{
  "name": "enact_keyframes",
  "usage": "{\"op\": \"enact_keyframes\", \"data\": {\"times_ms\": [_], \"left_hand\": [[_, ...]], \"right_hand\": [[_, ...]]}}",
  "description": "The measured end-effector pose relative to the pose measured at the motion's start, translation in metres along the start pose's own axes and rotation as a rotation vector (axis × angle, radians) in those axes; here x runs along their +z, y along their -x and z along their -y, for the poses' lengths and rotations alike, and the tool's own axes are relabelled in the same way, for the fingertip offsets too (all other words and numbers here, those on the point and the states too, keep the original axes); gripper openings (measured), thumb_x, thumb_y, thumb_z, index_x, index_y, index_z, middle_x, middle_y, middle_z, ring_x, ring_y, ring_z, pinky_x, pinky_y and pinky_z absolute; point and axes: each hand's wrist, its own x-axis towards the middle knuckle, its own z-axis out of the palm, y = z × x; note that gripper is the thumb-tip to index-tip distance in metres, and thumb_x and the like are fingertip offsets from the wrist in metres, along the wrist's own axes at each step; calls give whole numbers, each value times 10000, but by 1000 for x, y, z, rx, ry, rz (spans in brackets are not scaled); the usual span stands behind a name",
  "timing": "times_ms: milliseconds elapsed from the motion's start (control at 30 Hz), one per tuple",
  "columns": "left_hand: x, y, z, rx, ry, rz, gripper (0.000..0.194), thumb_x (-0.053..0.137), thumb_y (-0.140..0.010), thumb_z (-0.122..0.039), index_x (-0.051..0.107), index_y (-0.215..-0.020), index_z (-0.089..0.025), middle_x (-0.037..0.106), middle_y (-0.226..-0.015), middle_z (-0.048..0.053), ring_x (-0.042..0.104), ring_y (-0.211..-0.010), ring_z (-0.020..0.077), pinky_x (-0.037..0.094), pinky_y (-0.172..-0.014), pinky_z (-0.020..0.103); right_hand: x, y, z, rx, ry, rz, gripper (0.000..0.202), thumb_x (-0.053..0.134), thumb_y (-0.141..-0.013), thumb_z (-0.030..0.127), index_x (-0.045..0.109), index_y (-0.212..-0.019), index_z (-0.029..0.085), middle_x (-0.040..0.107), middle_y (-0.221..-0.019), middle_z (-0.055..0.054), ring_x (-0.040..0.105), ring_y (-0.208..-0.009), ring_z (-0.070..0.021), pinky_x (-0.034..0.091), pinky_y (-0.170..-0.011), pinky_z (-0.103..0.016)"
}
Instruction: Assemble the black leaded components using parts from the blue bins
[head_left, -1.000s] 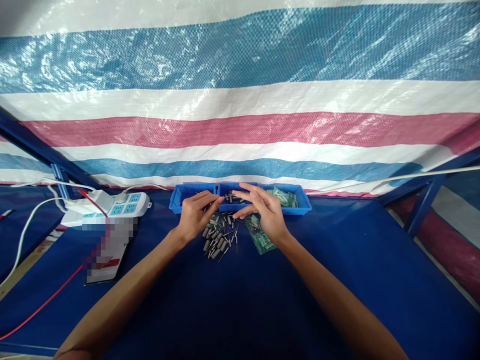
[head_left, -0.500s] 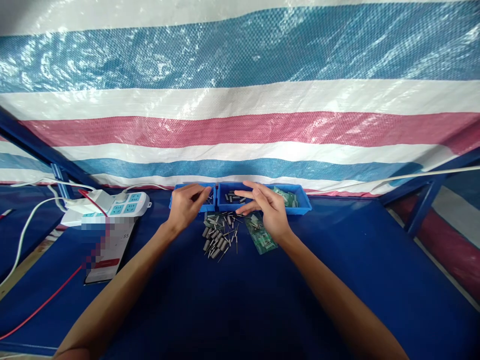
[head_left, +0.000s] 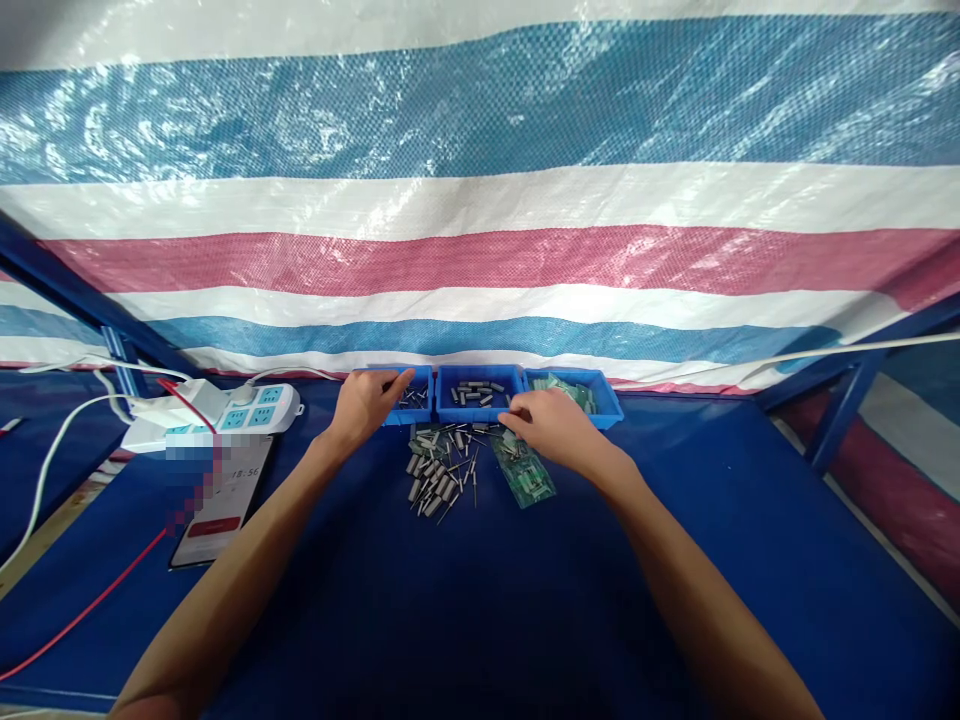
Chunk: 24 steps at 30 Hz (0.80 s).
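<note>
My left hand is curled over the left blue bin, which contains thin metal pins. Its thumb and forefinger are together; anything between them is too small to make out. At the front right corner of the middle blue bin, my right hand has its fingertips pinched, and I cannot see what they hold. Several short grey cylinders lie inside that bin. Just below the right fingertips is a green circuit board. Beside it spreads a loose pile of grey cylinders and pins.
The right blue bin holds green circuit boards. A white power strip with cables and a phone lie at the left. A striped tarp hangs behind the blue table.
My right hand has gone from spread fingers over the middle bin to a pinch lower down at its front corner. The left hand has shifted slightly left, still curled.
</note>
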Motion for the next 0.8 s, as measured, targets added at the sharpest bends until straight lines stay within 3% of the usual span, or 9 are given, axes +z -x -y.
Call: {"op": "enact_keyframes", "data": {"times_ms": [100, 233, 433, 533, 667, 733, 800], "left_hand": [[-2, 1, -6, 53, 51, 18, 489, 446, -895, -422, 566, -530, -119, 475, -465, -16, 423, -485, 81, 268, -529, 219], [-4, 5, -15, 72, 120, 47, 470, 458, -895, -402, 584, -546, -112, 502, -486, -19, 429, -483, 70, 286, -525, 209], [-8, 9, -31, 116, 239, 89, 460, 462, -904, -397, 587, -564, -114, 502, -504, -25, 419, -491, 62, 300, -516, 198], [-8, 13, -37, 74, 372, 190, 438, 459, -903, -436, 628, -643, -126, 498, -511, -27, 408, -466, 62, 306, -483, 193], [-1, 18, -43, -14, 631, 410, 358, 519, -864, -483, 661, -920, -159, 516, -520, -33, 466, -449, 82, 364, -471, 193], [3, 21, -45, -52, 702, 438, 363, 573, -835, -474, 637, -1025, -171, 502, -494, -45, 475, -436, 88, 373, -466, 193], [5, 22, -45, -66, 741, 409, 354, 599, -822, -460, 632, -1010, -162, 481, -470, -52, 460, -419, 85, 363, -451, 189]], "right_hand": [[7, 10, -4, 150, 293, 197, 333, 676, -761, 424, 630, -581, 148, 645, -629, -133, 638, -621, -257, 459, -552, -324], [24, 29, -2, 293, 427, 375, 422, 650, -734, 549, 692, -729, 129, 688, -807, -184, 673, -742, -303, 485, -612, -341], [30, 39, -2, 242, 437, 494, 200, 574, -819, 297, 677, -872, 133, 678, -894, -164, 665, -809, -282, 450, -626, -300], [19, 31, 3, 151, 359, 409, 233, 590, -828, 379, 631, -823, 151, 661, -826, -117, 634, -760, -248, 387, -588, -264], [3, 7, 18, 31, 95, 85, 269, 530, -874, 392, 536, -717, 174, 576, -632, -16, 518, -593, -153, 288, -528, -244], [0, -6, 24, -46, -71, -21, 196, 540, -860, 324, 527, -731, 178, 575, -642, 3, 500, -590, -137, 301, -541, -240], [1, -15, 28, -108, -217, -63, 104, 569, -824, 263, 544, -770, 177, 605, -689, 2, 528, -629, -139, 340, -573, -239]]}}
